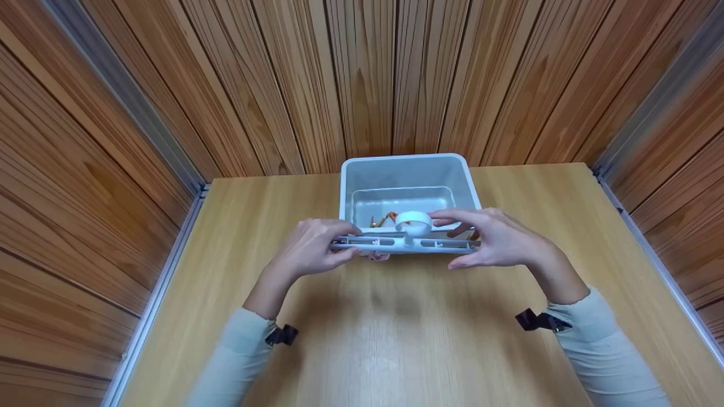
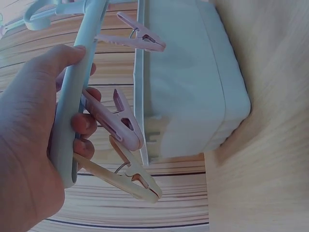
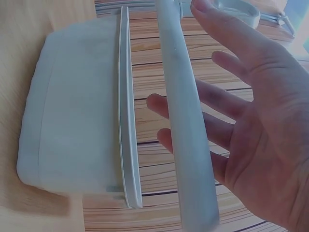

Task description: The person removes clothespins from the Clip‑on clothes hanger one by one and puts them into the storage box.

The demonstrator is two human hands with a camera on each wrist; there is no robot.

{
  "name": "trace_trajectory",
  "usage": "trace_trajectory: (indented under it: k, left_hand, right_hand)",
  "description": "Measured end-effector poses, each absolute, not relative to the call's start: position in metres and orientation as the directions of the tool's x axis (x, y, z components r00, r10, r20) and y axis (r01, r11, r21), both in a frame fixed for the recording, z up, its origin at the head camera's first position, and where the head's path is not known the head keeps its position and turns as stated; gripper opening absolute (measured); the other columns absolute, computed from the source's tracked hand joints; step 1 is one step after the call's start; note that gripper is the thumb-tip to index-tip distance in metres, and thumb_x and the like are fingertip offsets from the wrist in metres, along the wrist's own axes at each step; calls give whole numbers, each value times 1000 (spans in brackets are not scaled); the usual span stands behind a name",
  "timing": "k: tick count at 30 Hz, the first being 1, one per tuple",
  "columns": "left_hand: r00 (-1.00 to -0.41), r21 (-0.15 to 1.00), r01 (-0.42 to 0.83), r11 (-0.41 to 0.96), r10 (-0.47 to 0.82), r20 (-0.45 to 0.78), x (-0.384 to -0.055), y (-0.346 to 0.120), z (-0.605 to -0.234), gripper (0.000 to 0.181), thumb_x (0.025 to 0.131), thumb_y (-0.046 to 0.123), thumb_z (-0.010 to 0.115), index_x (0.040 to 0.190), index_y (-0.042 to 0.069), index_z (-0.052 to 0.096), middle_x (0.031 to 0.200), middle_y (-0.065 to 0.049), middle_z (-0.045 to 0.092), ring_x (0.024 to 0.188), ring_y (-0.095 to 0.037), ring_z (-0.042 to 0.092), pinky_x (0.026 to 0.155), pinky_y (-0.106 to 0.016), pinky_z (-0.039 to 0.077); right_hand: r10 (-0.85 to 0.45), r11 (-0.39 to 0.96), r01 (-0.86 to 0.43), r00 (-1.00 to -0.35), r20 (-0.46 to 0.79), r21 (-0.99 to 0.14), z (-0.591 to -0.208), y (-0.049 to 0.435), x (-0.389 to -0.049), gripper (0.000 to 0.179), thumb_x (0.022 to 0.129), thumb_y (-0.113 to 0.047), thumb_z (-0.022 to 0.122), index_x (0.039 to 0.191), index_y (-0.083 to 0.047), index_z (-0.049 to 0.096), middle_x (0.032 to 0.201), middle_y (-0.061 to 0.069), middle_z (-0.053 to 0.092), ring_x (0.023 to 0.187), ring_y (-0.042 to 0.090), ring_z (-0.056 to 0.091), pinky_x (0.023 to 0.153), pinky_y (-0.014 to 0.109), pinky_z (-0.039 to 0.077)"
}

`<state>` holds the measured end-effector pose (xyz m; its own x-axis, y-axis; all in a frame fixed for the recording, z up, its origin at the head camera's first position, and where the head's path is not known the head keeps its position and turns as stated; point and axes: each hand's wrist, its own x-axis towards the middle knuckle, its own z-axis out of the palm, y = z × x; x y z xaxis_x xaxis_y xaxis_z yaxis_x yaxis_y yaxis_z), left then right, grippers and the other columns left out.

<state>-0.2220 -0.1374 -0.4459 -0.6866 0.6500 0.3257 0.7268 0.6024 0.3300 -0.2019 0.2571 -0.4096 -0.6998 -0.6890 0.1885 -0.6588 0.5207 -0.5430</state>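
Note:
A pale blue-grey clip hanger (image 1: 390,244) is held level over the near rim of a grey bin. My left hand (image 1: 314,246) grips its left end, thumb and fingers around the bar. In the left wrist view, a pink clothespin (image 2: 152,46), a mauve clothespin (image 2: 131,139) and a beige clothespin (image 2: 113,179) hang from it. My right hand (image 1: 498,237) is spread around the right end, its forefinger near the round white hook (image 1: 413,216). The right wrist view shows those fingers extended behind the bar (image 3: 186,116), the palm apart from it.
The grey bin (image 1: 404,160) stands at the table's back edge against the wood-panelled wall (image 1: 367,85). Orange and yellowish clips (image 1: 391,216) show behind the hanger, over the bin. The wooden table (image 1: 384,339) extends toward me. Metal rails (image 1: 153,311) border it on both sides.

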Motion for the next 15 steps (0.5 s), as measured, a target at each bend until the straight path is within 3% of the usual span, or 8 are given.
trace_trajectory:
  k: [3,11,15]
  left_hand:
    - [-681,335,732,594,657,325,-222,-134,-445,27,103,37,76,120,17,82,99,-4,85,68,-11,52,61,-23,31]
    - [-692,366,720,590,655,304,-218,-130,-441,28,104,37,75,122,17,83,97,-4,84,67,-11,50,62,-22,30]
    - [-692,369,719,588,654,306,-217,-128,-440,29,105,38,75,123,17,83,101,-4,85,69,-13,54,63,-22,32]
  right_hand:
    - [-692,532,-669,-697,189,-519,-410,255,-201,82,86,-24,101,157,-11,62,145,12,79,111,28,86,90,41,69]
    - [-691,565,-658,-707,151,-497,-410,252,-199,79,87,-30,99,153,-5,63,140,17,80,106,33,84,90,55,69]
    - [-694,579,-656,-708,130,-485,-410,250,-197,78,88,-31,99,153,-8,64,138,12,82,106,26,81,89,44,67]
